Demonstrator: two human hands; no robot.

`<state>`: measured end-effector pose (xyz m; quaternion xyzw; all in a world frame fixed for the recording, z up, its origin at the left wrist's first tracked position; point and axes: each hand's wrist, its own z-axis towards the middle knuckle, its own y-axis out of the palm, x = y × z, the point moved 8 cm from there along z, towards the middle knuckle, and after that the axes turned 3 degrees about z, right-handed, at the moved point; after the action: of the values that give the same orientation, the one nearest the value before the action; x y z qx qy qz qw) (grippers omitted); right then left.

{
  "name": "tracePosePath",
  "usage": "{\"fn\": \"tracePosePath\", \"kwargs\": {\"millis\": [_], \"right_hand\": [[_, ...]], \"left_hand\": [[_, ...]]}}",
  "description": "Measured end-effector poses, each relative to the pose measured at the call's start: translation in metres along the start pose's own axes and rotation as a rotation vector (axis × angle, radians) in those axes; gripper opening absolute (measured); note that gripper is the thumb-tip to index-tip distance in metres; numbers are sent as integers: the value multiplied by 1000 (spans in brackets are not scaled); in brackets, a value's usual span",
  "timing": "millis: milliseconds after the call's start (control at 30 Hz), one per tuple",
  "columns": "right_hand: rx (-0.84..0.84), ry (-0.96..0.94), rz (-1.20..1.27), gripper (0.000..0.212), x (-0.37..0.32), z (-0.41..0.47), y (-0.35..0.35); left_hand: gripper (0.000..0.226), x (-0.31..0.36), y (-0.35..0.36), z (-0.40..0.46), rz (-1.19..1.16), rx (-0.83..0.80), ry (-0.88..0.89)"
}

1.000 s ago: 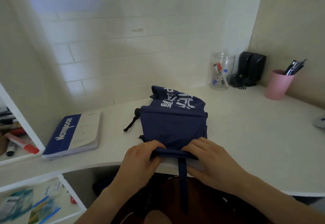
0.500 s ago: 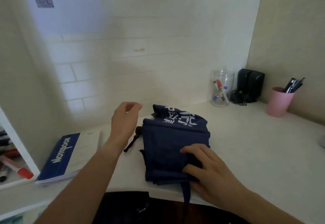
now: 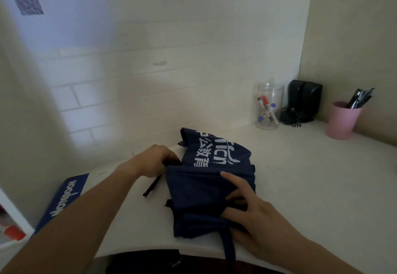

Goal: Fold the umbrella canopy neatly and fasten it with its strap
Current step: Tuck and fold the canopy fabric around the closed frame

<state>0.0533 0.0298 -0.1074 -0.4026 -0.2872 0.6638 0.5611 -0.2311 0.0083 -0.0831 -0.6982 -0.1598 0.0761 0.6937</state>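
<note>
The navy umbrella canopy (image 3: pixel 206 190) lies flattened on the white desk (image 3: pixel 311 187), close to its front edge, with white lettering on the part turned toward the back wall. Its long axis runs roughly from the front edge toward the back, leaning a little to the right. The strap (image 3: pixel 228 245) comes off the near end of the fabric and hangs down over the front edge, not yet wrapped around anything.

The right hand (image 3: pixel 247 215) rests on the near right part of the canopy, fingers spread and lying flat on the cloth, pressing the folds down. The left hand (image 3: pixel 154 162) is at the canopy's far left corner, fingers curled around the black handle end (image 3: pixel 171 163) that juts out there; a thin black wrist cord (image 3: pixel 152 186) trails from it across the desk.

The strap sits just beside the right hand, on its near side, so that hand is the closer one for picking it up, while the left holds the bundle steady.
</note>
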Motion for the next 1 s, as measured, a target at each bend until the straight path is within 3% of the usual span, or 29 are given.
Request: {"fn": "tracePosePath", "kwargs": {"millis": [167,333,433,533,700,733,800,867,900,1000], "right_hand": [[57,-6,-103,14,8,-5,-16],[106,-39,-252,8,11,-14,-24],[77,-57,-239,8,12,-23,-20],[12,-66,-199,15,13,-28,-13],[-27,-120,-223,16,3,-28,-6],[-40,-131,-233,16,2,-28,-4],[-64,-146,-260,17,-1,-29,1],[-62,-152,-280,17,-2,-30,4],[-52,-144,-281,16,-1,-30,4],[-13,-112,-279,17,-1,-31,-2]], "left_hand": [[34,20,-30,-33,139,526,-13],[29,57,-21,-67,297,764,88],[27,65,3,-83,351,791,142],[32,67,18,-99,226,755,184],[38,54,26,-114,13,541,25],[36,52,21,-124,-91,591,-41],[26,58,2,-157,-385,856,-157],[14,90,-12,-186,-585,1027,-161],[22,107,-11,-189,-634,997,-175],[75,124,34,-172,-841,632,-414]]}}
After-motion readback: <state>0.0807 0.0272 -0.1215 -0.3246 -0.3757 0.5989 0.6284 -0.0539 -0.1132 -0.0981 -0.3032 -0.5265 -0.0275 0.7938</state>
